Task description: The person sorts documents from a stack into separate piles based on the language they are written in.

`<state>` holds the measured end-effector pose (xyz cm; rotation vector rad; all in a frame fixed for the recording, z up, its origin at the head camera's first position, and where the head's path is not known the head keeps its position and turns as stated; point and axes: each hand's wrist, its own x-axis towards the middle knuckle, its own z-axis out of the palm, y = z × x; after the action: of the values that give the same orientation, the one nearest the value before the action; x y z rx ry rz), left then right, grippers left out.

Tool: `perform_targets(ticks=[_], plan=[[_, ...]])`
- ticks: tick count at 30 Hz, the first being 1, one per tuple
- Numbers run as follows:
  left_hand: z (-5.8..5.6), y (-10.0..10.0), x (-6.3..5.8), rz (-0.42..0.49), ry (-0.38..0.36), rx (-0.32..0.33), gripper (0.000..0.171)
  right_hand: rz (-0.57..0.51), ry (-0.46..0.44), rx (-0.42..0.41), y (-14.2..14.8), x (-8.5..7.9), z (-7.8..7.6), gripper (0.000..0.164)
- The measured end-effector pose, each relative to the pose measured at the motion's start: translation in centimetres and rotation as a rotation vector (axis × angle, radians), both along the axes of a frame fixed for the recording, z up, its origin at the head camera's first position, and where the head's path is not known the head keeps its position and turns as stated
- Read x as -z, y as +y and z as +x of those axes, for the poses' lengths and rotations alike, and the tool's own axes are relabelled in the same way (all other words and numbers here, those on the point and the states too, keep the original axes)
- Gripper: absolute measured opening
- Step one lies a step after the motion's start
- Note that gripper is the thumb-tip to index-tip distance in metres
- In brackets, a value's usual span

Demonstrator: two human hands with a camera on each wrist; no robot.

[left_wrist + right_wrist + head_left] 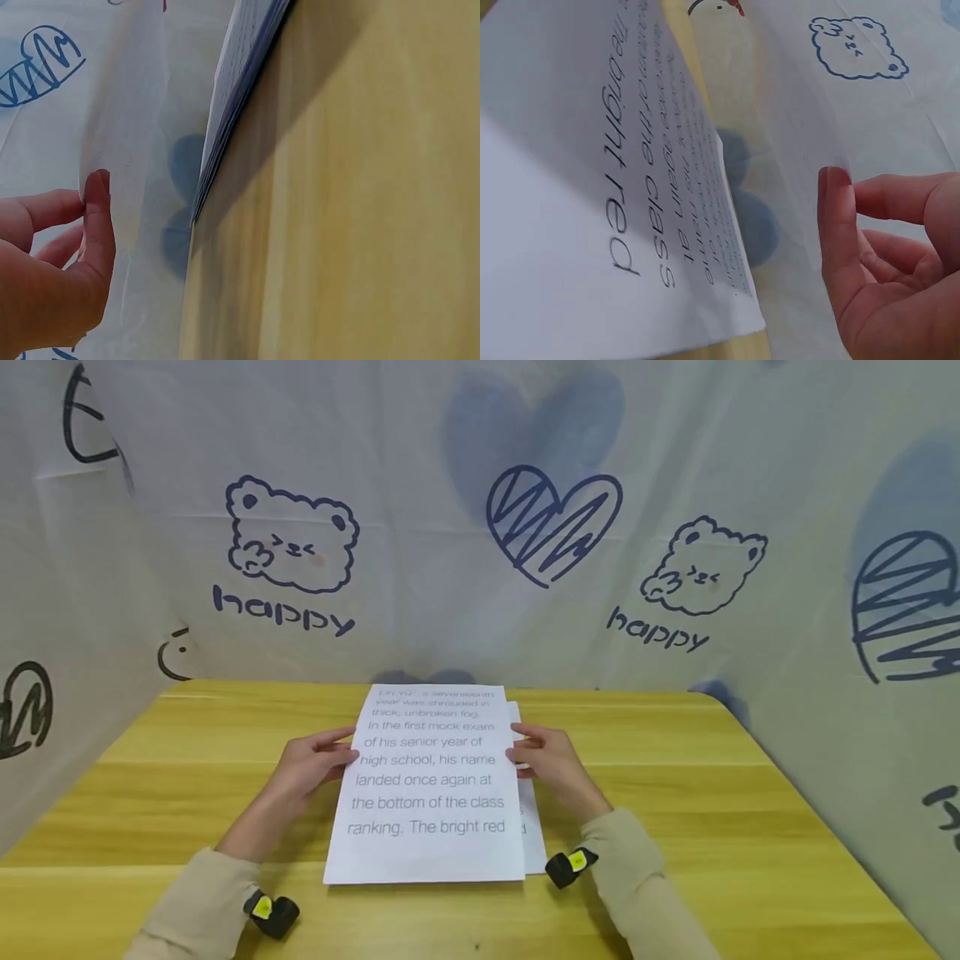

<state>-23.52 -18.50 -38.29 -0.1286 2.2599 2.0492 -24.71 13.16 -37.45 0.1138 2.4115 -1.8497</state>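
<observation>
A printed sheet of paper [427, 860], with large grey lines of text, is held up by its two side edges. My left hand [306, 767] pinches the left edge between thumb and fingers, and my right hand [553, 762] does the same at the right edge. In both wrist views the sheet looks thin and translucent, raised apart from the stack. Under it on the table lies a stack of printed sheets [547, 247], partly hidden in the head view, where its right side shows. The left wrist view shows the stack's layered edge [225, 124].
The yellow wood-grain table [675, 810] extends to both sides of the paper. Behind it hangs a pale cloth [420, 543] with drawn bears, hearts and the word happy. A small black device [273, 917] is strapped at the left wrist, another [568, 867] at the right.
</observation>
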Motion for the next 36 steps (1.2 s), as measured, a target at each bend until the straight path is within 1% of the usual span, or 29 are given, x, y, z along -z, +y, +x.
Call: perform_targets(ticks=[4,7,10,14,20,28,31,36], plan=[[0.0,-0.4,-0.1,-0.069,-0.012,0.001,0.051,0.056,-0.028,0.016,-0.9,0.3,-0.1,0.047],[0.1,-0.8,-0.1,-0.094,-0.008,-0.009,0.05,0.07,-0.039,0.022,-1.5,0.4,-0.2,0.046],[0.2,-1.3,-0.1,-0.093,-0.003,-0.011,0.05,0.062,-0.053,0.035,-2.0,0.3,-0.3,0.048],[-0.2,-2.4,-0.4,-0.094,-0.005,-0.005,0.051,0.019,-0.052,0.049,-2.8,0.0,-0.6,0.049],[-1.0,-4.8,-0.8,-0.079,-0.01,-0.008,0.055,-0.015,-0.029,0.022,-4.9,-0.3,-1.3,0.048],[-1.5,-7.9,-1.2,-0.082,-0.038,-0.027,0.059,-0.04,-0.018,-0.005,-8.3,-0.3,-2.4,0.051],[-1.8,-9.3,-0.9,-0.086,-0.054,-0.021,0.061,-0.054,-0.005,-0.015,-9.7,0.0,-2.8,0.051],[-2.6,-12.2,0.0,-0.092,-0.085,0.021,0.067,-0.064,0.002,-0.02,-12.1,0.4,-3.2,0.053]])
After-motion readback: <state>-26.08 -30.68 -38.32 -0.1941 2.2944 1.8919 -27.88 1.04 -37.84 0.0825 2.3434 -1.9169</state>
